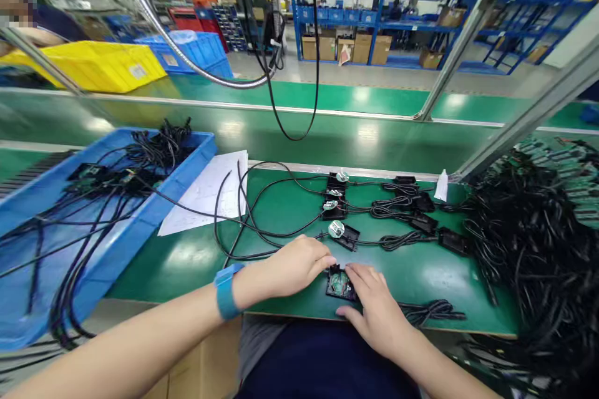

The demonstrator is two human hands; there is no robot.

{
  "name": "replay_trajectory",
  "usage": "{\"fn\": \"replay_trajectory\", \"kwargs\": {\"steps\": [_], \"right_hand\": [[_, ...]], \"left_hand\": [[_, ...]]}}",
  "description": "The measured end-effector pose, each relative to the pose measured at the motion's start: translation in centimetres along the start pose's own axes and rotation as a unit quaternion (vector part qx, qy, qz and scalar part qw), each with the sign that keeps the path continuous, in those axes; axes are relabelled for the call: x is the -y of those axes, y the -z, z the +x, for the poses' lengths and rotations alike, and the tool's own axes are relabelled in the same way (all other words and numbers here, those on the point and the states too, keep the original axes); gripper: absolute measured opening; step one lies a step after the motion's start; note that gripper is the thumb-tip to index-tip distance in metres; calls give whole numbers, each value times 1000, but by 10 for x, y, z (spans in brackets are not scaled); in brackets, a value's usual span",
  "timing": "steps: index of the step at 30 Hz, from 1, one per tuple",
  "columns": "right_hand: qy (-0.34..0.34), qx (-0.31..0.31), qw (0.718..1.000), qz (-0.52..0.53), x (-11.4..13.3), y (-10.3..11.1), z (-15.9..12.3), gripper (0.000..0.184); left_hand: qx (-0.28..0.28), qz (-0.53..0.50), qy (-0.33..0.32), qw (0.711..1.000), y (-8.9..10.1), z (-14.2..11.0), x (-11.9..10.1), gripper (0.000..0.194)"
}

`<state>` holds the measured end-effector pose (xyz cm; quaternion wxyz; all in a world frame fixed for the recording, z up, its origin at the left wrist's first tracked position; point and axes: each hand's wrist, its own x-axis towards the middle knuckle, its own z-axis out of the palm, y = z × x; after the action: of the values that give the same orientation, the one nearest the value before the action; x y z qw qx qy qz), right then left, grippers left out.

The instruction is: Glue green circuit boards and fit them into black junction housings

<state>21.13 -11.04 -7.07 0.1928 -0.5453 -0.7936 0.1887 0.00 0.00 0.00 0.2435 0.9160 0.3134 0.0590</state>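
A small black plastic case [329, 290] lies open near the bench's front edge, with a green circuit board [340, 283] and thin wires inside. My left hand [299, 267], a blue band on its wrist, pinches at the case's upper left corner; what lies between its fingertips is hidden. Fingers of my right hand [377, 305] rest along the case's right side, the thumb near its lower edge, gripping it. Just beyond is another black case [350, 237] with a round whitish board [336, 229] on it. A coiled black cable [433, 310] lies right of my right hand.
More open cases [336, 184] with boards and coiled cables stand in rows behind. A blue bin [206, 143] of cabled parts and paper sheets [201, 193] are left. A cable heap [538, 249] fills the right, near a white tube [441, 187]. A black cable loop [299, 139] hangs overhead.
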Motion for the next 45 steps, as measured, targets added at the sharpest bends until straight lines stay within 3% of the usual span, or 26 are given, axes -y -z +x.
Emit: {"fn": "replay_trajectory", "kwargs": {"steps": [5, 8, 10, 14, 18, 21, 28, 33, 45], "right_hand": [[6, -9, 1000, 13, -2, -4, 3, 54], [4, -24, 999, 24, -3, -5, 3, 62], [6, -27, 999, 25, -3, -5, 4, 65], [28, -33, 999, 8, -2, -4, 4, 60], [40, -41, 998, -31, -1, -3, 4, 51], [53, -43, 996, -61, -1, -2, 4, 45], [68, -42, 991, -106, -1, -2, 4, 47], [79, -38, 988, -130, -3, -1, 5, 43], [86, -23, 989, -119, -3, 2, 6, 52]], "left_hand": [[176, -99, 39, 979, -6, 21, 13, 40], [210, -159, 49, 963, -7, 22, 16, 38], [178, -140, 25, 974, -11, 16, 15, 32], [78, -4, 6, 997, -34, -6, 12, 22], [-10, 65, -15, 998, -60, -22, 10, 24], [-54, 105, -48, 992, -70, -26, 11, 19], [-66, 208, -120, 969, -68, -25, 13, 9], [-47, 250, -100, 962, -70, -23, 9, 6], [-48, 156, -97, 982, -63, -32, 21, 23]]}}
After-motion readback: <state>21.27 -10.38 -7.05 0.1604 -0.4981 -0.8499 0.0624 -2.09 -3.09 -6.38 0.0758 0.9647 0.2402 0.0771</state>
